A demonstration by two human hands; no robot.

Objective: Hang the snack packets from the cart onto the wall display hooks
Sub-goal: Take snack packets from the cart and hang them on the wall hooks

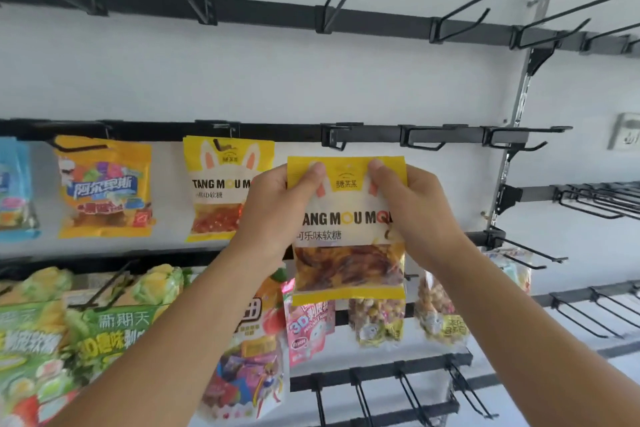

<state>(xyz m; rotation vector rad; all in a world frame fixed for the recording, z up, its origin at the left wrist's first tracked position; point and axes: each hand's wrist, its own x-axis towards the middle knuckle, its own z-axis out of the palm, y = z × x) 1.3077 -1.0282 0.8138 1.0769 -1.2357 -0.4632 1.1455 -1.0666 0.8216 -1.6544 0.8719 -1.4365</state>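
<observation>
A yellow and white snack packet (348, 229) with brown sweets showing through its window is held up in front of the wall display. My left hand (273, 208) grips its upper left edge, thumb on the front. My right hand (412, 204) grips its upper right edge the same way. The packet's top sits just below a bare black hook (337, 137) on the middle rail (381, 133). A matching yellow packet (221, 187) hangs on the hook to the left. The cart is out of view.
An orange packet (105, 187) and a blue one (15, 189) hang further left. Green, pink and mixed packets fill the lower row (308, 326). Bare hooks line the top rail (453, 22), the right side (595, 201) and the bottom rails (408, 392). A wall socket (627, 132) sits at far right.
</observation>
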